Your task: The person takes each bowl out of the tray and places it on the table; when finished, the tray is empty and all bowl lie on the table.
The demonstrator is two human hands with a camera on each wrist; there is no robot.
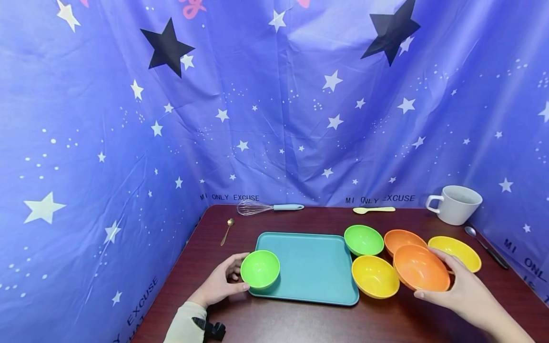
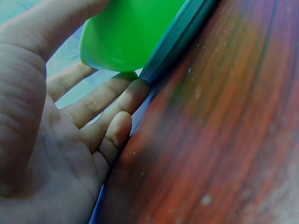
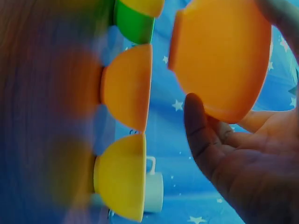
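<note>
1. The left hand (image 1: 220, 283) cups a green bowl (image 1: 259, 269) from its left side, thumb on the near wall and fingers curled round the far side; in the left wrist view the fingers (image 2: 100, 105) lie under the bowl beside the tray edge
2. That green bowl sits upright on the near-left corner of the teal tray (image 1: 310, 267), its base partly over the tray's rim
3. The right hand (image 1: 465, 293) grips an orange bowl (image 1: 421, 267) lifted and tilted towards the tray, thumb on the near wall, fingers behind the far rim; it hangs to the right of the tray, above the bowls there
4. A yellow bowl (image 1: 375, 276) stands just beside the tray's right edge, at its near end
5. A second green bowl (image 1: 363, 239) stands by the tray's far-right corner
6. A second orange bowl (image 1: 403, 240) and another yellow bowl (image 1: 456, 252) stand further right of the tray, partly hidden by the lifted bowl
7. Beyond the tray lie a whisk (image 1: 268, 207) and a pale yellow spoon (image 1: 374, 209); a gold spoon (image 1: 227, 231) lies to the tray's far left
8. A white mug (image 1: 456, 205) and a dark-handled spoon (image 1: 484, 245) sit well to the right of the tray, all on the dark wooden table (image 1: 300, 319)
</note>
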